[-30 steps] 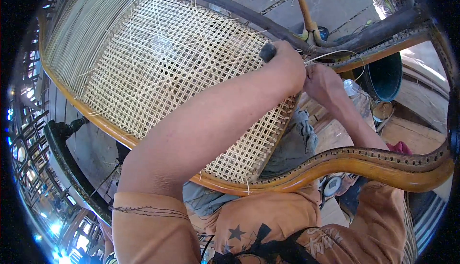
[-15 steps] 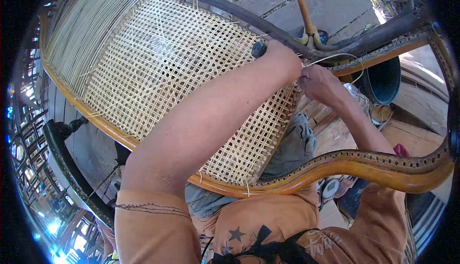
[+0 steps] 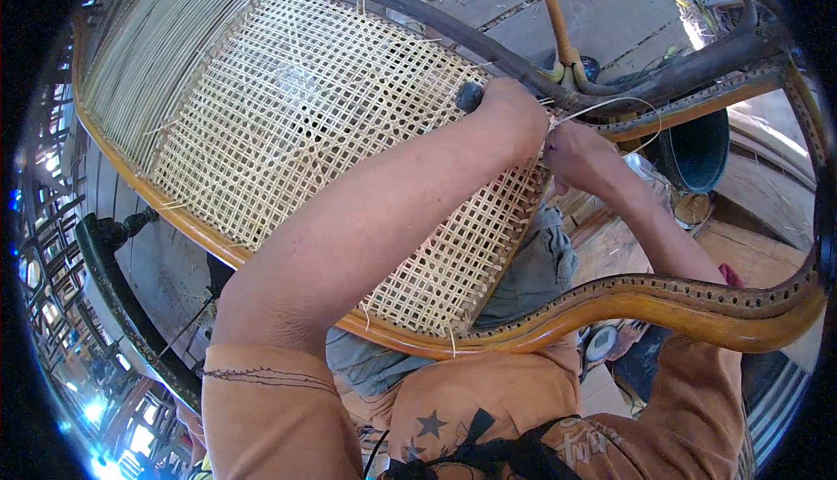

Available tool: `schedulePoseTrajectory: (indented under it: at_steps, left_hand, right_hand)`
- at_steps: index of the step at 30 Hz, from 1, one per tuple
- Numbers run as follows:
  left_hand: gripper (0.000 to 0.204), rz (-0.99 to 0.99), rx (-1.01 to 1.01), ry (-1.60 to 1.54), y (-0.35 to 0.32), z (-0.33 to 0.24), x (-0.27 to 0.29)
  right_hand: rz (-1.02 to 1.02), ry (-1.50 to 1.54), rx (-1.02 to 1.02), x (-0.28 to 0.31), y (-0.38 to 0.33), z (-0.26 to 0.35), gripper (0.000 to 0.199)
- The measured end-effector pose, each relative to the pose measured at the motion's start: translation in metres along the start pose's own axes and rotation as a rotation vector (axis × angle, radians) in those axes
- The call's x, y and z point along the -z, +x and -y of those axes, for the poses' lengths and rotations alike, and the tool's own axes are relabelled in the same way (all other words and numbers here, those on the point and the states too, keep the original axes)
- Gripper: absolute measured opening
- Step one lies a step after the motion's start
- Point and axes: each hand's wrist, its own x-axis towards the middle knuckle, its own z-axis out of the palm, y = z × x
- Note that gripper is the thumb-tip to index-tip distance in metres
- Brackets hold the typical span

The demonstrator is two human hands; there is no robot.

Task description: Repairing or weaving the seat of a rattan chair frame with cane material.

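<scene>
A long panel of woven cane stretches across a curved wooden chair frame in front of me. My left hand is closed around a tool with a dark rounded handle, over the panel's right end. The tool's working end is hidden. Just beside it, my right hand is closed, fingers curled at the frame's far rail. A thin pale cane strand runs from between the hands, loops out to the right and bends back toward the right hand. My fingertips are partly hidden, and my left forearm covers part of the weave.
The varnished curved rail, lined with small holes, sweeps in front of my right arm. A dark bucket stands beyond the right hand. At the upper left, the panel has parallel unwoven strands. A pale cup sits past the far rail.
My right hand has shifted slightly, turning so a lower finger shows beneath it. The left elbow has moved a little left; the left hand stays on the tool, and the strand's loop barely moves.
</scene>
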Motion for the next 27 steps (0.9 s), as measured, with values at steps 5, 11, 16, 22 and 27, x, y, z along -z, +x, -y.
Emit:
schedulePoseTrajectory:
  at_steps: [5,11,16,22,27]
  left_hand:
    - [0.031,-0.047,-0.006,0.006,-0.005,0.007,-0.005]
    - [0.021,-0.038,-0.049,0.053,-0.001,-0.006,0.004]
    - [0.030,0.082,0.042,-0.128,0.003,0.016,0.002]
    - [0.029,0.026,0.147,-0.169,0.013,-0.002,-0.001]
    - [0.026,-0.004,0.190,-0.066,-0.022,0.034,0.008]
  right_hand:
    - [0.040,0.001,0.012,-0.001,-0.001,-0.001,0.019]
    - [-0.050,0.105,0.018,-0.003,-0.003,-0.004,0.020]
    - [-0.155,-0.025,0.108,-0.013,0.001,-0.008,0.023]
    - [-0.234,-0.051,0.060,-0.013,-0.003,0.005,0.019]
    - [-0.395,-0.146,0.016,0.028,-0.022,0.020,0.021]
